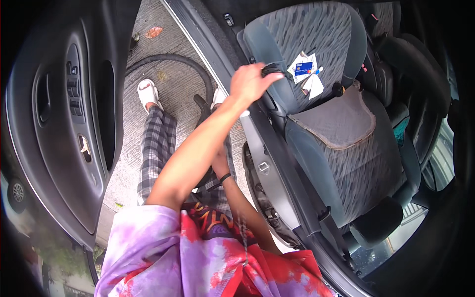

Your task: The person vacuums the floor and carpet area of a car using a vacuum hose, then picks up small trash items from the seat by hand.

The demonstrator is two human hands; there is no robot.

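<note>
My left hand reaches across to the outer edge of the car's front seat cushion. Its fingers are closed around a small black, bristly-looking object, blurred and partly covered by the hand. Low between my legs, my right hand, below a black wristband, grips a black vacuum hose handle; the left forearm covers much of it. On the cushion lie paper slips, a blue card and a crumpled white piece.
A ribbed black hose curves over the concrete ground. The open car door stands to my left. On my right run the door sill and door pillar. A mesh pad covers part of the seat backrest.
</note>
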